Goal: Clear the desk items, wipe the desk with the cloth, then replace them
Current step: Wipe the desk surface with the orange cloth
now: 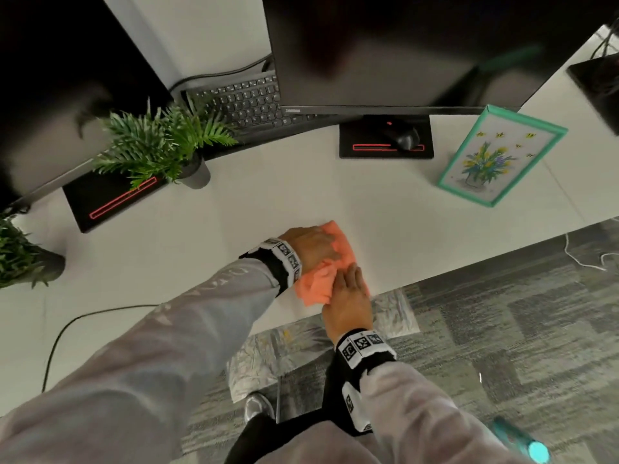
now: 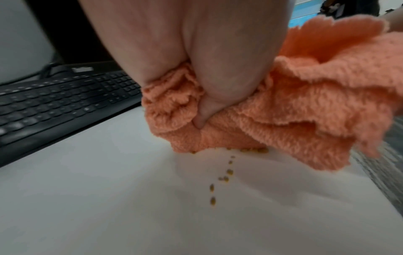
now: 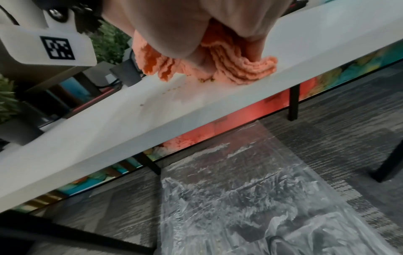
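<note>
we are wiping near the front edge of the white bench, and the risk sits right there. small yellow-brown crumbs lie in a loose trail on the surface just ahead of the orange cloth, with more gathered under its lower fold. if we sweep toward the edge, we judge they will spill over onto the clear plastic sheet on the carpet below, or past it. the cloth is bunched, not flat, so crumbs may also slip through its folds and stay behind.

the picture frame leans upright well to the right, and the potted plant stands to the left by the keyboard; a broad stroke either way could tip one. these items are on the bench while we wipe, so the ground beneath them would be missed unless they are shifted.

our left hand lies on top of the cloth; in the left wrist view its fingers curl down into the gathered pile and pinch it. our right hand lies over the near part of the cloth at the bench edge; in the right wrist view its fingers fold round ridges of the cloth and press them to the surface. both hands are closed on the cloth, neither spread flat.
</note>
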